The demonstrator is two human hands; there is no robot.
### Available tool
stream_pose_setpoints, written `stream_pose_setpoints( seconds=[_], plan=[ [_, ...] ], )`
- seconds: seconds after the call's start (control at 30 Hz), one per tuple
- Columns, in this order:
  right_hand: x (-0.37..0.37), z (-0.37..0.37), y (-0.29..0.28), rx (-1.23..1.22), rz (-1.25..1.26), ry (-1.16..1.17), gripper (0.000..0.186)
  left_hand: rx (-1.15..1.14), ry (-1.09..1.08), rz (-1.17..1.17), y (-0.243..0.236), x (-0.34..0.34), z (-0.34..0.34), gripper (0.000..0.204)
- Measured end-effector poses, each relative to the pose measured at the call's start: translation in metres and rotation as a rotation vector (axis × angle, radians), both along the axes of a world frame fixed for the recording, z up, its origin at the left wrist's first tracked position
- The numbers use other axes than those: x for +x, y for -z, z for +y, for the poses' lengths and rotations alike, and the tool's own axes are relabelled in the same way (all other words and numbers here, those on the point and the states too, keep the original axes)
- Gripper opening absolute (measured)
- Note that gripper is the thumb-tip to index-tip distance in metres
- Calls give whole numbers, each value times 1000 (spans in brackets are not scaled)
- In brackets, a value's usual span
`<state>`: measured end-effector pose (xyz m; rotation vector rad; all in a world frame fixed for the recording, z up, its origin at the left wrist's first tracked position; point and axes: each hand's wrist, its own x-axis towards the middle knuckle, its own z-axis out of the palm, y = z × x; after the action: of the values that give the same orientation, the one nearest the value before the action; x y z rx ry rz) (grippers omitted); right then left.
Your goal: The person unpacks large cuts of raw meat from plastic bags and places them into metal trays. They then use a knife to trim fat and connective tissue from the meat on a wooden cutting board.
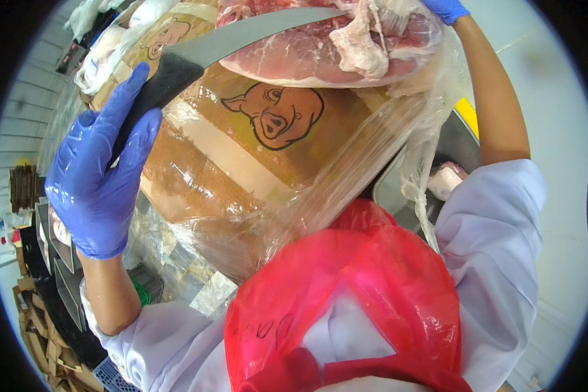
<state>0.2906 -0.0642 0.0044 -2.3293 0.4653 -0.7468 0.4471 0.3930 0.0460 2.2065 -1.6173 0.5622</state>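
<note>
My left hand [98, 176], in a blue glove, holds a knife by its black handle [160, 85]. The long curved blade [261, 36] points to the right, its tip over a large piece of raw meat [294, 62]. That meat has a pale bone end [362, 49] and lies on a plastic-wrapped cardboard box [202, 150]. At the top right, my gloved right hand [447, 8] is beside the meat's far right side. Its fingers are cut off by the picture's edge, so their grip is hidden.
Loose clear plastic wrap [346, 163] hangs over the box's right side. A small piece of meat [445, 179] sits in a grey bin by my right sleeve. White plastic bags [101, 59] lie at the far left. Flattened cardboard [46, 333] is piled at the lower left.
</note>
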Motion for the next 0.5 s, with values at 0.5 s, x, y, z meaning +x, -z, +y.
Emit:
stream_pose_setpoints(
  seconds=[0.5],
  plan=[
    [2,-15,12,318,-28,-230,39,50,157,-160,-16,42,-15,37]
  ],
)
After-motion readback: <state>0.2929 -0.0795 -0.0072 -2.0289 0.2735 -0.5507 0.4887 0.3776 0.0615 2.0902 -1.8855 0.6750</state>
